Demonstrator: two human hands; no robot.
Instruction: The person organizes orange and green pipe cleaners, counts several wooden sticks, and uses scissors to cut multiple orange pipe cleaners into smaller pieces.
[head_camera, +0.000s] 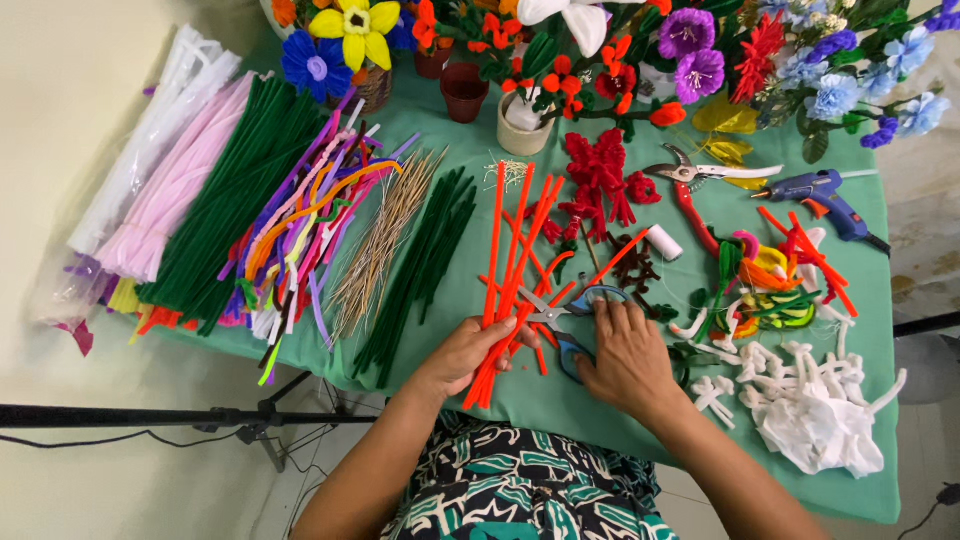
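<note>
The left hand (468, 352) is gripping a bundle of orange pipe cleaners (505, 290) at its near end, fingers curled around it, the stems fanning away across the green table (470, 270). The right hand (628, 358) is lying palm-down on the blue-handled scissors (568, 315), fingers loosely spread; picking them up looks the step in hand, calling for a firm grip on the handles

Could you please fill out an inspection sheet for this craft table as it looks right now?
Surface: green cloth table, crowded.
Job's things: bundle of orange pipe cleaners; blue-handled scissors.
Clutter: bundles of pink, green and mixed pipe cleaners, red pruning shears, blue glue gun, white pieces, finished flowers.
Grippers: left hand grips the orange bundle; right hand rests on the scissors.
Cables: black cable under the table's left edge.
Surroundings: black stand bar, pale floor.
</note>
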